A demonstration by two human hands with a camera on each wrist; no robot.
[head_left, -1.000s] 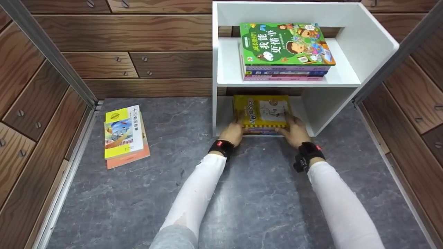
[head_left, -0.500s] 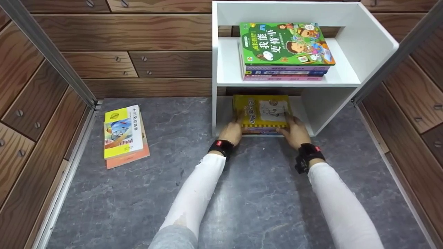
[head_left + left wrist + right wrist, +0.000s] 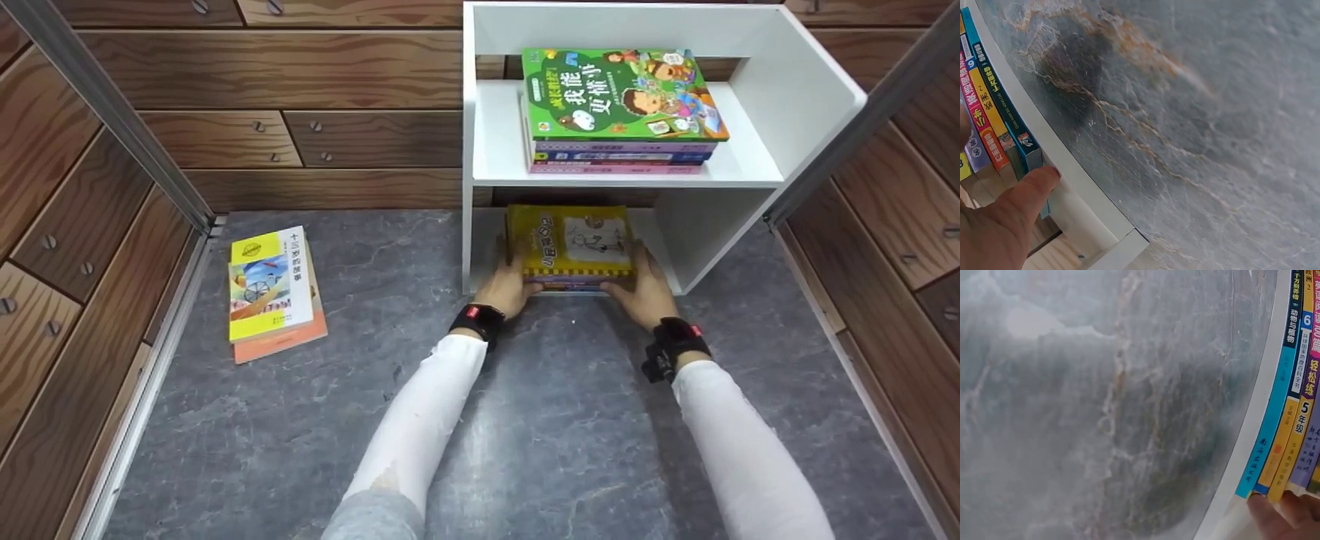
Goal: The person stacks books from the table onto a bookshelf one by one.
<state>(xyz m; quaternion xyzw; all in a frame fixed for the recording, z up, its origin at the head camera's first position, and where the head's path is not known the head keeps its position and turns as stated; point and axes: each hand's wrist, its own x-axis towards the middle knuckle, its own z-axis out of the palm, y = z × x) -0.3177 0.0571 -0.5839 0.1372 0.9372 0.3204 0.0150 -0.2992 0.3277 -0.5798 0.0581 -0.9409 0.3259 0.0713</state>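
A stack of books lies flat on the lower shelf of a white bookcase [image 3: 787, 97], topped by a yellow book [image 3: 574, 240]. My left hand [image 3: 502, 291] touches the left side of the stack, its thumb in front. On the opposite side my right hand [image 3: 646, 296] lies along the stack, thumb also at the front. In the left wrist view, the left thumb [image 3: 1030, 194] is beside a teal book's [image 3: 1013, 121] corner and the shelf edge. Fingertips [image 3: 1269, 517] of the right hand touch the ends of several book spines [image 3: 1280, 439] in the right wrist view.
A second stack, with a green picture book [image 3: 626, 97] on top, lies on the upper shelf. To the left on the grey floor [image 3: 375, 315] lie a yellow-and-white book [image 3: 271, 289] and an orange one [image 3: 289, 341] under it. Wood-patterned walls [image 3: 322, 71] stand around.
My right hand has shifted slightly outward, its fingertips off the yellow cover's right edge. The left thumb now shows in front of the stack. The other books stay where they were.
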